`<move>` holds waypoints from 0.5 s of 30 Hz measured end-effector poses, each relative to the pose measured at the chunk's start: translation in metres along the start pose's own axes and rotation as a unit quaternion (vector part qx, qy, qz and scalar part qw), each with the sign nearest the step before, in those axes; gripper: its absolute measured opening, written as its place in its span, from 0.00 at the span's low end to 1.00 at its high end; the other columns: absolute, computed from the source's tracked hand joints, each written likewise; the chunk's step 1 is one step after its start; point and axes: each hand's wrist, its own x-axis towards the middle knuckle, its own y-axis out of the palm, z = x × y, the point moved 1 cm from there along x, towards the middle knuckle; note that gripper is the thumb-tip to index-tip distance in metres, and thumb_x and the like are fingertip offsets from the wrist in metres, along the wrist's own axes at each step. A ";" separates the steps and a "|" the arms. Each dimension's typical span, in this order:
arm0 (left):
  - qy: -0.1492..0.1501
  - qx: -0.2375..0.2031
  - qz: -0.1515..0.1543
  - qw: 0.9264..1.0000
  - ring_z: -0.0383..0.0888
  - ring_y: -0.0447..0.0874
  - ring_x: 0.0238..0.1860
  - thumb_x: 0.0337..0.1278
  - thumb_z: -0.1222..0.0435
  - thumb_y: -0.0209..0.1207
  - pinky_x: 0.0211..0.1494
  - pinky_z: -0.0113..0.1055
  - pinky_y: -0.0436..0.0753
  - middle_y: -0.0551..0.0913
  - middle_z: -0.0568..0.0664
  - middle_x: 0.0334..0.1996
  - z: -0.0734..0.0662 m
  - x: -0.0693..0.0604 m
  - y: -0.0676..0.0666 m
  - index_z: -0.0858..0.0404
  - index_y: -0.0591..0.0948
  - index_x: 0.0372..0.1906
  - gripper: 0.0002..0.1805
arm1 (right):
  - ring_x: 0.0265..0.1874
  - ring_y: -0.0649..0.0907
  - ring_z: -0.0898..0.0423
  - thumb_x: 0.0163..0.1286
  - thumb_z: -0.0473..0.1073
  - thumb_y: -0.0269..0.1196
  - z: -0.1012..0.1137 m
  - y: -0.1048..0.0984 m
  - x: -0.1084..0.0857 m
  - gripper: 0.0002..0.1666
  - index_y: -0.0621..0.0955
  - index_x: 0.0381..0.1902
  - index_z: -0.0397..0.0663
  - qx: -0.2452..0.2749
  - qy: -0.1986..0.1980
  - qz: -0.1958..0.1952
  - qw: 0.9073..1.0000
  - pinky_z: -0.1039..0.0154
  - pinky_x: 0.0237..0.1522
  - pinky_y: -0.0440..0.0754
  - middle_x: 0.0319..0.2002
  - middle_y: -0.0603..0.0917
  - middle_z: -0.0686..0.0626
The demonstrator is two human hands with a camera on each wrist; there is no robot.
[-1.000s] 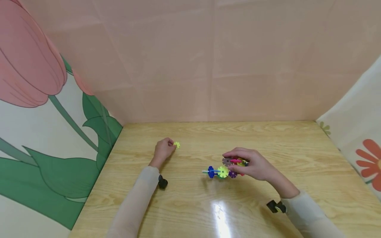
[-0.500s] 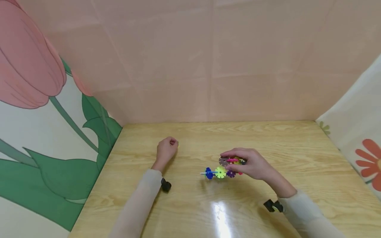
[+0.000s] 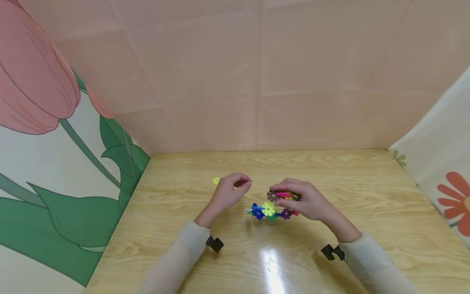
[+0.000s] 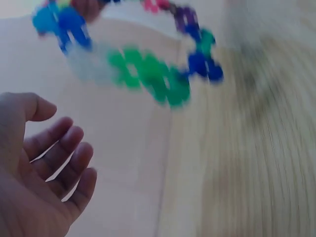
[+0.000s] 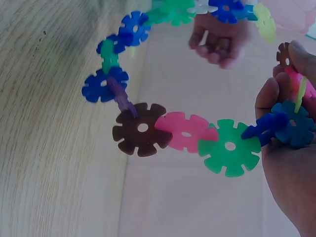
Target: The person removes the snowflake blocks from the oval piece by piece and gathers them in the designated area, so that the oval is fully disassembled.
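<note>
A chain of interlocking plastic snowflake discs (image 3: 268, 209) in many colours hangs from my right hand (image 3: 308, 201), its thumb and fingers pinching a stretch of it. In the right wrist view, brown, pink and green discs (image 5: 229, 148) curve in a loop, with the hand at the right edge. My left hand (image 3: 228, 192) is just left of the chain, apart from it. Its fingers (image 4: 64, 158) are loosely bent around nothing in the left wrist view, where the chain is blurred. A single yellow snowflake disc (image 3: 216, 180) lies on the table behind the left hand.
The wood-grain table (image 3: 176, 253) meets a pinkish cloth wall (image 3: 205, 102) at the back. Flower-printed cloths stand along the left (image 3: 33, 163) and right (image 3: 448, 171) sides. A bright reflection shows near the front.
My left hand has let go of the yellow disc and moved right toward the chain, leaving the disc on the table. The right hand, with the chain, has shifted slightly left.
</note>
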 end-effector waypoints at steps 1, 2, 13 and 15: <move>0.007 -0.007 0.012 1.000 0.40 0.83 0.44 0.73 0.56 0.59 0.49 0.36 0.83 0.87 0.43 0.43 -0.005 -0.002 0.001 0.58 0.86 0.50 0.13 | 0.39 0.85 0.60 0.60 0.26 0.71 0.000 0.000 0.000 0.25 0.83 0.56 0.39 -0.001 -0.004 -0.001 1.000 0.68 0.40 0.84 0.44 0.87 0.48; 0.011 -0.014 0.024 1.000 0.40 0.83 0.44 0.73 0.55 0.59 0.48 0.35 0.84 0.87 0.43 0.43 -0.009 -0.004 0.003 0.58 0.85 0.51 0.13 | 0.37 0.84 0.61 0.60 0.26 0.71 -0.001 0.001 0.001 0.25 0.83 0.56 0.39 -0.001 -0.008 -0.002 1.000 0.68 0.37 0.83 0.44 0.87 0.48; -0.006 -0.090 0.083 0.992 0.39 0.83 0.41 0.74 0.53 0.57 0.39 0.34 0.84 0.87 0.41 0.42 -0.036 -0.017 0.014 0.54 0.85 0.52 0.14 | 0.21 0.80 0.63 0.64 0.21 0.64 -0.005 0.006 0.003 0.25 0.80 0.59 0.38 0.061 0.009 0.004 0.998 0.69 0.18 0.78 0.44 0.87 0.44; -0.011 -0.105 0.081 0.991 0.38 0.83 0.41 0.73 0.53 0.58 0.41 0.33 0.85 0.87 0.41 0.42 -0.035 -0.017 0.015 0.54 0.85 0.52 0.14 | 0.22 0.80 0.63 0.64 0.21 0.64 -0.005 0.007 0.004 0.24 0.80 0.57 0.38 0.057 0.008 0.000 0.998 0.69 0.18 0.77 0.44 0.87 0.42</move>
